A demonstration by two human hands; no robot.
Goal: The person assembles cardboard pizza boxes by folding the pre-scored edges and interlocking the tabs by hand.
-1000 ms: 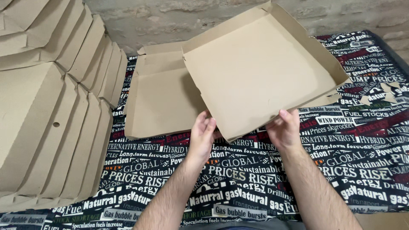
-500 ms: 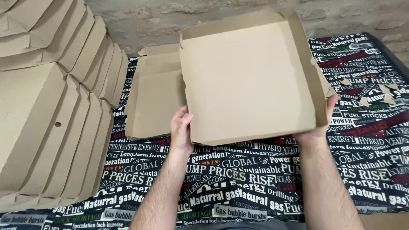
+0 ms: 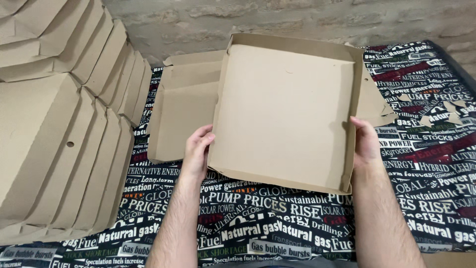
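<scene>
Cardboard box tray [image 3: 285, 111] sits tilted up between my hands: left hand [image 3: 197, 151] and right hand [image 3: 366, 144] fingers curl pinching its side walls, lifting it off the flat cardboard blank [image 3: 183, 119].

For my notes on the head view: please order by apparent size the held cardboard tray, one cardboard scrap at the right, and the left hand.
1. Cardboard tray
2. Left hand
3. Cardboard scrap

Box-folding workspace: stacked folded cardboard boxes [image 3: 64, 124], flat blanks [image 3: 183, 114], printed table cover [image 3: 277, 223], brick wall [image 3: 277, 17]
</scene>
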